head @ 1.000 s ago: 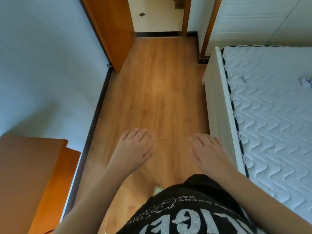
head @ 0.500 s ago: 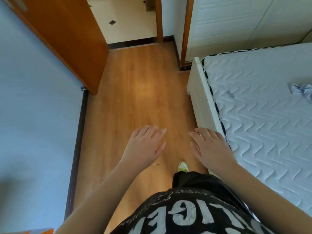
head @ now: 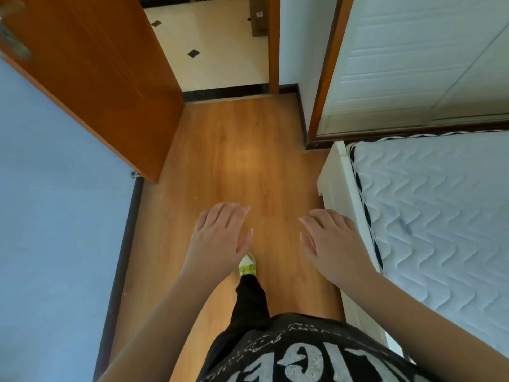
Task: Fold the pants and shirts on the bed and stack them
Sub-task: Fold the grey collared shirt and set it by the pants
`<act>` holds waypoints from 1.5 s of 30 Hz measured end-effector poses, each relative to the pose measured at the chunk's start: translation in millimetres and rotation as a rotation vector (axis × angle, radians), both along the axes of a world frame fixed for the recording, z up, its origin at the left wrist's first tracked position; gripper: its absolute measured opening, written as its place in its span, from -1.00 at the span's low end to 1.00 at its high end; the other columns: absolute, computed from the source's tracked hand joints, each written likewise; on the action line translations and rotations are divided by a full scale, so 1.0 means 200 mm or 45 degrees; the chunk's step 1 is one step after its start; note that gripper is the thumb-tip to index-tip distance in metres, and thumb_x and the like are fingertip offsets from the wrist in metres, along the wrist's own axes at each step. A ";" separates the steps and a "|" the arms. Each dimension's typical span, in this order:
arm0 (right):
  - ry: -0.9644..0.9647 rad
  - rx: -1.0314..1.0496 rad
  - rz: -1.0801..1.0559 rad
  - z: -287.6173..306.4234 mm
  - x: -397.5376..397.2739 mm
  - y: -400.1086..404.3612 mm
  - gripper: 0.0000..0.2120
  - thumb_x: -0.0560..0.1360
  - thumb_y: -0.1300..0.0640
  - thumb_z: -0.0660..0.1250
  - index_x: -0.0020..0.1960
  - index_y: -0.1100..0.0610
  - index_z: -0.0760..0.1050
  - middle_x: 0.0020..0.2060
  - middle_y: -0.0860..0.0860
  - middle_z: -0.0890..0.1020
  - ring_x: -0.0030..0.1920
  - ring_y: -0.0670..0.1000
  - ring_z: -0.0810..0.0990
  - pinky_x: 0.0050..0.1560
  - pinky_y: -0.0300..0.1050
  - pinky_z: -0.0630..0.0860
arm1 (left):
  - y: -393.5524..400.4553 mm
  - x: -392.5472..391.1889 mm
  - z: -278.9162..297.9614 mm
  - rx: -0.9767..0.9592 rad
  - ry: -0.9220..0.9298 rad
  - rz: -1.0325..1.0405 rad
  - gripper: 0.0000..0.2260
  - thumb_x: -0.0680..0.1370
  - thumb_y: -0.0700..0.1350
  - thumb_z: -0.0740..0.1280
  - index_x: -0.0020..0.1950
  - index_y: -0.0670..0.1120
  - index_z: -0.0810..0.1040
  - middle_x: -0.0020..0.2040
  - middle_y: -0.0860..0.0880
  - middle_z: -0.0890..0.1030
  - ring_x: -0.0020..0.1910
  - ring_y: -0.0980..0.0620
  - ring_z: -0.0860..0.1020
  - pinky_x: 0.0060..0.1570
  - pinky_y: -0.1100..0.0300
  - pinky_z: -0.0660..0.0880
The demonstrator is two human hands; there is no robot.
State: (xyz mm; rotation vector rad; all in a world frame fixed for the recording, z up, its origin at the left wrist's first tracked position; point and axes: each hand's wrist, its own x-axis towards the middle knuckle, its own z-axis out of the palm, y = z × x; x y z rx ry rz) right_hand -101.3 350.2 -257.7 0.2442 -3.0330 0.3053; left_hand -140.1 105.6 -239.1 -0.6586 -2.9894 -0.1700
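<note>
Two empty hands, the left hand [head: 220, 238] and right hand [head: 334, 245], spread flat; the white wavy-quilted bed [head: 429, 221] lies right, nearest the right hand.

A: The orange-brown plank floor [head: 242, 166] looks like smooth wood with a soft sheen. The open orange door [head: 91, 75] is glossier wood.

B: And the white quilted mattress [head: 440, 216]?

A: Matt cloth, stitched in raised waves. The black printed T-shirt [head: 303, 354] is matt cloth too.
</note>
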 end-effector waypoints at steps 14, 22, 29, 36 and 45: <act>-0.013 0.128 -0.269 0.04 -1.16 -0.04 -0.72 0.56 -0.03 0.25 0.18 0.07 0.55 0.14 0.03 0.59 0.16 0.07 0.56 0.17 0.02 0.49 | -0.02 -1.42 0.01 0.014 0.067 -0.520 -0.66 0.61 0.13 0.16 0.32 0.03 0.48 0.27 0.01 0.53 0.31 -0.02 0.45 0.28 -0.02 0.37; 0.004 0.150 -0.503 0.00 -1.71 0.31 -0.78 0.50 -0.02 0.39 0.10 0.04 0.59 0.11 0.01 0.62 0.11 0.06 0.60 0.15 0.00 0.53 | 0.50 -2.12 0.04 -0.034 0.005 -0.650 -0.62 0.61 0.12 0.14 0.33 -0.01 0.51 0.27 -0.01 0.55 0.31 -0.02 0.47 0.29 0.00 0.40; -0.095 0.064 -0.582 0.06 -2.13 0.74 -0.71 0.51 -0.05 0.36 0.19 0.02 0.54 0.16 0.01 0.60 0.20 0.09 0.58 0.21 0.05 0.50 | 1.00 -2.61 0.09 -0.105 -0.076 -0.746 -0.54 0.62 0.22 0.04 0.35 0.02 0.50 0.27 0.02 0.56 0.31 0.01 0.49 0.29 0.04 0.42; -0.181 0.022 -0.678 0.06 -2.46 0.99 -0.67 0.56 -0.08 0.28 0.27 0.01 0.50 0.24 0.00 0.56 0.28 0.07 0.52 0.31 0.03 0.42 | 1.37 -3.02 0.10 -0.104 0.007 -0.819 -0.58 0.59 0.16 0.14 0.31 -0.01 0.56 0.23 -0.03 0.61 0.26 -0.06 0.55 0.25 0.00 0.45; -0.137 -0.076 -1.031 0.04 -2.94 1.25 -0.67 0.57 -0.01 0.29 0.30 0.06 0.52 0.24 0.01 0.56 0.27 0.07 0.53 0.28 0.04 0.47 | 1.80 -3.67 0.00 -0.135 -0.026 -1.205 -0.59 0.62 0.14 0.06 0.37 0.01 0.46 0.30 -0.02 0.54 0.34 -0.05 0.45 0.33 0.00 0.39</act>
